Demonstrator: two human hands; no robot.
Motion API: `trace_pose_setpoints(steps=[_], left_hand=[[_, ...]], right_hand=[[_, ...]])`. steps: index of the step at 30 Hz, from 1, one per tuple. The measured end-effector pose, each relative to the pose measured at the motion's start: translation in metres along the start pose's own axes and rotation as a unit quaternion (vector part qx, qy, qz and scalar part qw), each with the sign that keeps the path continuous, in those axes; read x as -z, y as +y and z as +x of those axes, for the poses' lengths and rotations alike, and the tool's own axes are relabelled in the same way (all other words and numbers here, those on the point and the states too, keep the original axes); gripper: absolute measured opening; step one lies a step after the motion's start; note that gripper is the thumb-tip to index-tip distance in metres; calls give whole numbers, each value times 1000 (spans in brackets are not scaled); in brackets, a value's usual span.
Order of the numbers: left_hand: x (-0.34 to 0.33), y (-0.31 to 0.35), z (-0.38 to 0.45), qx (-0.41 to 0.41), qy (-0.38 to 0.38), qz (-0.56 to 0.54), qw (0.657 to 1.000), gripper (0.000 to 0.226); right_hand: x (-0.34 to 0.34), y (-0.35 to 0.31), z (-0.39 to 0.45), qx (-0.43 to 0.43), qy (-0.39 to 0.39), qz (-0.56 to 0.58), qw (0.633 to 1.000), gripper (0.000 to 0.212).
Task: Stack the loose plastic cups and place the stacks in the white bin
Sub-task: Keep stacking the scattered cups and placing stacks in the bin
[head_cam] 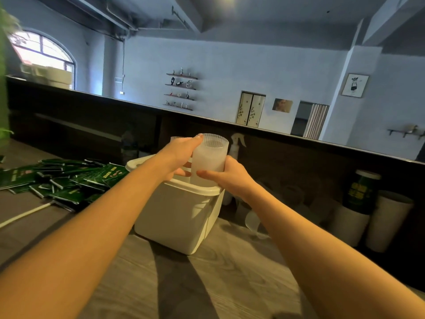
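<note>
Both hands held a stack of translucent ribbed plastic cups [210,157] upright, its lower end down inside the white bin [184,217]: the left hand [178,155] curled round the stack's left side with fingertips at the rim, and the right hand [226,174] gripped its lower right side at the bin's edge. The rim of another cup stack [176,138] showed just behind the left hand. The bin stood on a wood-grain counter [230,272], with a heap of dark green packets [59,178] to its left, a white spray bottle [236,145] behind it, and pale tubs [388,219] well apart to the right.
</note>
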State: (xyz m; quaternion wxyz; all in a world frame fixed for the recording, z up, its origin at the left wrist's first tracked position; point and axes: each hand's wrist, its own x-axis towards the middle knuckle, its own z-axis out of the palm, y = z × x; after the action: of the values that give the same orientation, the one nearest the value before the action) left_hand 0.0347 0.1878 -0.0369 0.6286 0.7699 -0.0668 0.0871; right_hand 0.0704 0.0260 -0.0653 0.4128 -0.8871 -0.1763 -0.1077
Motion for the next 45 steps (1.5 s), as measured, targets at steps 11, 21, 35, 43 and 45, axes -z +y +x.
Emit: trace_pose_setpoints(steps=[11,21,35,43,45], left_hand=[[-1,-9,22,83,-21,165,983,39],[1,-18,30,89,-84,309,943,33],[-8,-23,33,28,-80,384,919,30],[-19,-16,6,-134,196,479,845,27],[-31,-11,-7,-223,242,435,838,27]], right_hand=[[6,-9,13,-63,-54,-139,987,103],[4,-16,41,-96,-83,-303,945,81],[5,-10,43,-92,-53,-258,960,89],[64,8,-11,-57,36,-111,992,74],[86,21,-30,-76,58,-98,991,70]])
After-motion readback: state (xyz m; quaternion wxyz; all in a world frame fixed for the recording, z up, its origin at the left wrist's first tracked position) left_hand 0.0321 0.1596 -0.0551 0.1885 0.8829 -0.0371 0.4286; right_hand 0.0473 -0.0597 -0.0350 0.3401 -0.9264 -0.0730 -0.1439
